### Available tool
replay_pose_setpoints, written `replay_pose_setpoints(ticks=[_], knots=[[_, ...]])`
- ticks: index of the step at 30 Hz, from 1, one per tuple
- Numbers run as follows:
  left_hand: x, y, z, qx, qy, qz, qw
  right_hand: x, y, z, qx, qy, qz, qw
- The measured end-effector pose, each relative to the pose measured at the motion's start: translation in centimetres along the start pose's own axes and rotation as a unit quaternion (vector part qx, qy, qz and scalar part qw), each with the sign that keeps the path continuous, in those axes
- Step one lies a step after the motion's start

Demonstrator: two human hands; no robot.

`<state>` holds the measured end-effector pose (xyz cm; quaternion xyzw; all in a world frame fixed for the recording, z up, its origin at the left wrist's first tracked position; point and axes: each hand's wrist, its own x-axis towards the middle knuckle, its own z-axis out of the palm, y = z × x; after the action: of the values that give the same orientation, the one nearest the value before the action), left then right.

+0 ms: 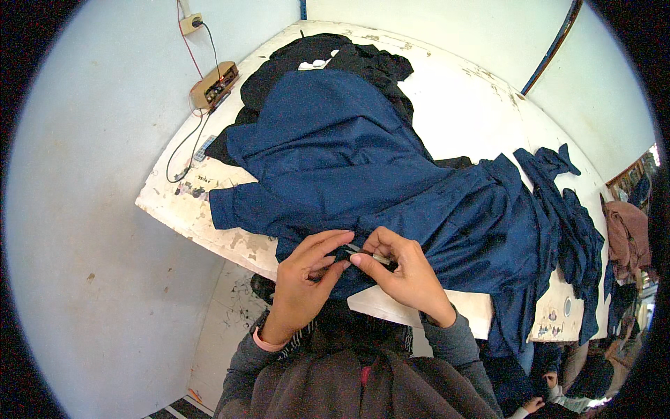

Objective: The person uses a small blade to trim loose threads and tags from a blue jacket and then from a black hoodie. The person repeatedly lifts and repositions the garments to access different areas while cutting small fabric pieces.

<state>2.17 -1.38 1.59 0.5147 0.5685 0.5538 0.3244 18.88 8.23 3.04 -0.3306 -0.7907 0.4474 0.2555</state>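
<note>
A dark blue garment [349, 185] lies spread across the white table, creased, with part of it drawn up at the near edge. My left hand [305, 276] is closed, pinching a bit of this cloth between thumb and fingers. Close beside it, my right hand [405, 272] grips what looks like small thread snips [379, 258], pale and narrow. Their pointed tips reach toward the cloth at my left fingertips. My fingers cover most of the tool, and whether a thread lies between the blades is too small to tell.
Black clothing [310, 49] is heaped behind the garment. More dark blue pieces [569, 216] hang over the table's [474, 115] right side. At the far left stand a brown radio-like box [213, 85] with cables and a remote control [204, 148]. Another person's hand [534, 404] shows at lower right.
</note>
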Motion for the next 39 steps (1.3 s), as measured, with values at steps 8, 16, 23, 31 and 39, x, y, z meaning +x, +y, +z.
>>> replay_pose_setpoints(ticks=[8,16,23,31,39], knots=[[-0.2,-0.4,-0.1,0.003,0.004,0.019,1.000,0.0,-0.6,-0.3,0.021,-0.029,0.040,0.999],[-0.1,-0.5,-1.4,-0.153,-0.165,-0.101,0.969,3.5,0.4,-3.2,0.026,0.082,-0.085,0.993],[-0.2,-1.3,-3.3,0.029,-0.311,-0.018,0.950,10.0,-4.3,-9.2,0.025,0.251,-0.156,0.955],[1.2,-3.5,-1.5,-0.342,-0.065,-0.208,0.914,12.0,-4.2,-8.5,-0.053,0.254,-0.256,0.931],[2.4,-2.7,-2.6,-0.496,0.044,-0.154,0.853,5.1,0.1,-4.3,-0.005,0.156,-0.153,0.976]])
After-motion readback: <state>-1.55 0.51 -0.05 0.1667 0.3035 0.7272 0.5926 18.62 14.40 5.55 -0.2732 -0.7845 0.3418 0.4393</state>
